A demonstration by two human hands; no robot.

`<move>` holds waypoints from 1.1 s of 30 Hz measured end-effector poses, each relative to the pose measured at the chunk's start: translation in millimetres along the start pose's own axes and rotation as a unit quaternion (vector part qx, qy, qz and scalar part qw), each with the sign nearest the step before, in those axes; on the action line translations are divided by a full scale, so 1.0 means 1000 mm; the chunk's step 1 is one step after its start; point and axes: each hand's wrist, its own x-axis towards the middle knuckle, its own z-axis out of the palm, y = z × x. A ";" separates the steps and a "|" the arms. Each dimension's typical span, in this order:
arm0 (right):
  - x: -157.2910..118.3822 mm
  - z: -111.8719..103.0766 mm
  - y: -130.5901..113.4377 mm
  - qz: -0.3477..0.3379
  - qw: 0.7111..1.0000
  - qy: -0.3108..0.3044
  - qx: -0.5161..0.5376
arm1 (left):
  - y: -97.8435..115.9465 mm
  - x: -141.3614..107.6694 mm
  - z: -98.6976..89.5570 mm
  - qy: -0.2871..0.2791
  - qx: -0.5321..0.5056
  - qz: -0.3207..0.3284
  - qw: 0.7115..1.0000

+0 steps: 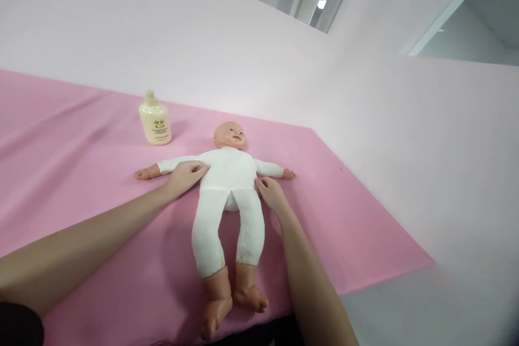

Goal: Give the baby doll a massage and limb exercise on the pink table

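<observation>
A baby doll [227, 168] with a white cloth body lies on its back, its head away from me and its feet towards me. Both doll arms are stretched out sideways. My left hand [187, 177] is closed at the side of the doll's chest, by the armpit on the left of the view, with thumb and fingers close together. Lower down, at the other side of the torso, my right hand [271, 191] is closed with its fingertips against the white cloth. Parts of the fingers of both hands are hidden.
A pale yellow pump bottle [156, 123] with a printed label stands to the left beyond the doll's arm. Pink cloth [324, 227] covers the table, whose edge slants down at the right. A white wall [121, 27] with windows rises behind.
</observation>
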 end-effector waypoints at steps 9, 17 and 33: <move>-0.002 -0.001 -0.004 0.036 0.972 -0.085 0.215 | -0.002 -0.003 0.006 0.029 -0.032 0.057 0.997; -0.012 -0.003 -0.012 0.042 0.933 -0.144 0.327 | -0.022 0.009 0.009 -0.030 0.034 0.032 0.998; -0.027 0.003 -0.026 -0.010 0.904 -0.110 0.413 | -0.025 0.014 0.013 0.025 -0.127 -0.065 0.989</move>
